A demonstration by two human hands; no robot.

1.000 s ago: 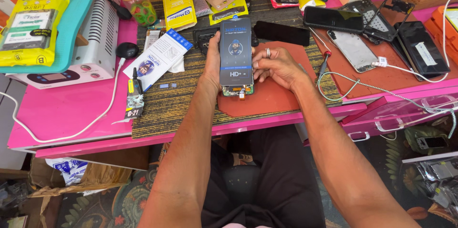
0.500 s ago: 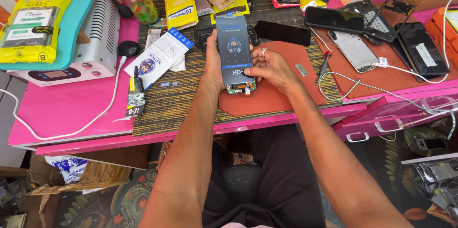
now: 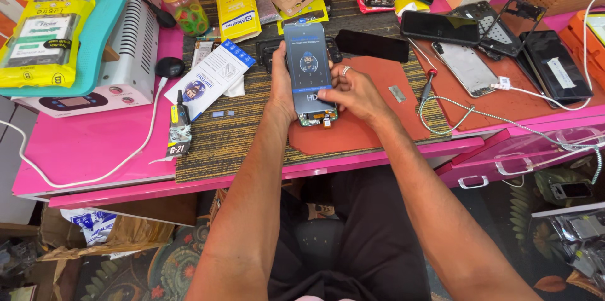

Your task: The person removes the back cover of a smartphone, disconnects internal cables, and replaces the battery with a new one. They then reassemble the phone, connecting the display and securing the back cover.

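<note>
At the far left of the pink counter stands a white-and-teal machine with yellow packets lying on top. To its right are a jar of small coloured pieces, a white-and-blue packaging sleeve and a small black-tipped tube on the woven mat.

At centre, the left hand grips the left edge of the phone screen assembly, fingers closed around it from behind. The assembly is held above the red work pad, face up, with a printed protective film covering the glass and a flex connector exposed at the lower end. The film appears not yet peeled; removal looks to be the remaining step. The right hand is closed on the lower right edge, fingertips pressing on the film near the bottom.

To the right lie several dismantled phones and a braided cable.
</note>
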